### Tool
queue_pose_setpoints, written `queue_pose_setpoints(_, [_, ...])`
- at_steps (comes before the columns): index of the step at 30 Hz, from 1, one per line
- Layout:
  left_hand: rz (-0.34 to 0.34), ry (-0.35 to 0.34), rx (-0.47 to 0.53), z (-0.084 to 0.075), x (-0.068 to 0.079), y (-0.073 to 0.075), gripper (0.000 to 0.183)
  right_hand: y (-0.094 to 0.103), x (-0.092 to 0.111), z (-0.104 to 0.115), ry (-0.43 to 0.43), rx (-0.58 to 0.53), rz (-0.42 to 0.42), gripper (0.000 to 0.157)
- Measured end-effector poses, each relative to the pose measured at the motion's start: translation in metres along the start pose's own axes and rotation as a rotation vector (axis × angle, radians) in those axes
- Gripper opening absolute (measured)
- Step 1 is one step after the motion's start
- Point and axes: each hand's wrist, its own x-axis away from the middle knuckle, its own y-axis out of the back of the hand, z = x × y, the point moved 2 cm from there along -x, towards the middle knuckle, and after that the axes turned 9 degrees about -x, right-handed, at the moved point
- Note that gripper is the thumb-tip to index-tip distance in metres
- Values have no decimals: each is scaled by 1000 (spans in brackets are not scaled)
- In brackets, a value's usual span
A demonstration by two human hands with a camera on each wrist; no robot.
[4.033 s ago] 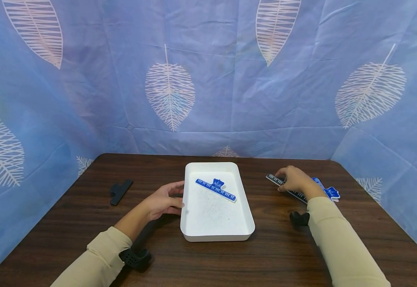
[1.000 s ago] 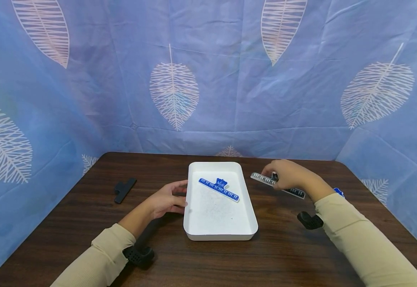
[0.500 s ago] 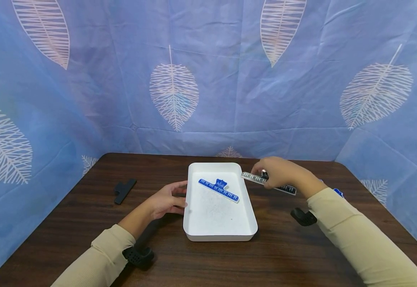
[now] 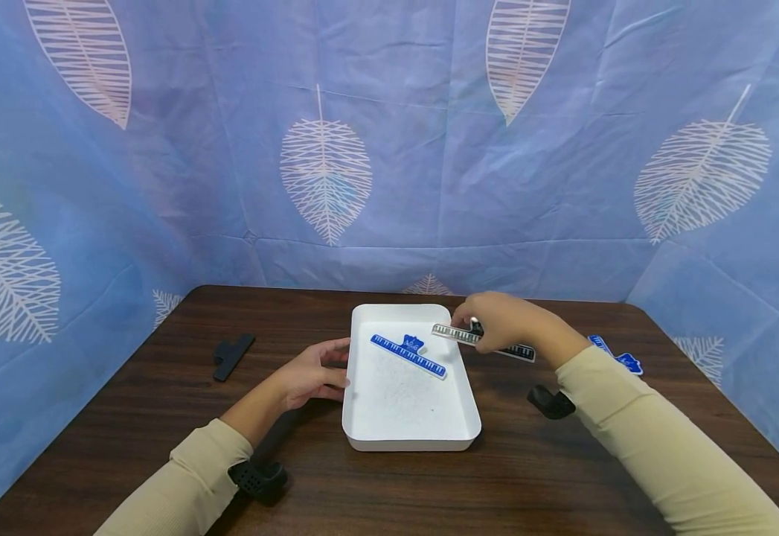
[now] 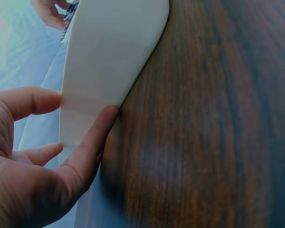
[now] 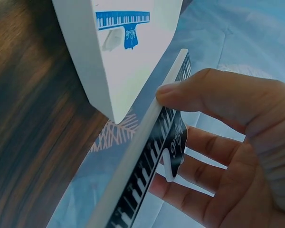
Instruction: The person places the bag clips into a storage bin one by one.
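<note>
My right hand (image 4: 499, 320) pinches a black clip with a piano-key pattern (image 6: 149, 154), thumb on its long bar and fingers behind. In the head view the clip's left end overlaps the right rim of the white tray (image 4: 402, 439). Inside the tray lies a blue clip with piano keys (image 4: 409, 356), its handle toward the back. At the tray's left wall my left hand (image 4: 312, 374) rests with fingers spread; in the left wrist view the fingertips (image 5: 50, 101) touch the wall's outside.
A plain black clip (image 4: 233, 357) lies on the brown table (image 4: 389, 491) at the left. Another blue piano-key clip (image 4: 620, 356) lies at the far right, partly behind the right forearm. A blue leaf-print cloth (image 4: 389, 186) hangs around the table's back and sides.
My right hand has picked up the black piano-key clip from the table at the right and carried it left to the tray's edge. My left hand stays at the tray's wall.
</note>
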Motion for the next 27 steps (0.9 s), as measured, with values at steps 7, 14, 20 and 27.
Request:
queue_pose_setpoints(7, [1,-7,-5,1,0,1,80,-1,-10,10,16,23,23,42])
queue_pose_setpoints(14, [-14,0,4,1,-1,0,79,-4,-20,22,8,57,61,41])
queue_pose_setpoints(20, [-9,7,12,0,-1,0,79,-7,-32,29,-7,66,91,44])
queue_pose_setpoints(27, [1,-2,14,1,-1,2,82,-10,-45,36,-2,49,96,44])
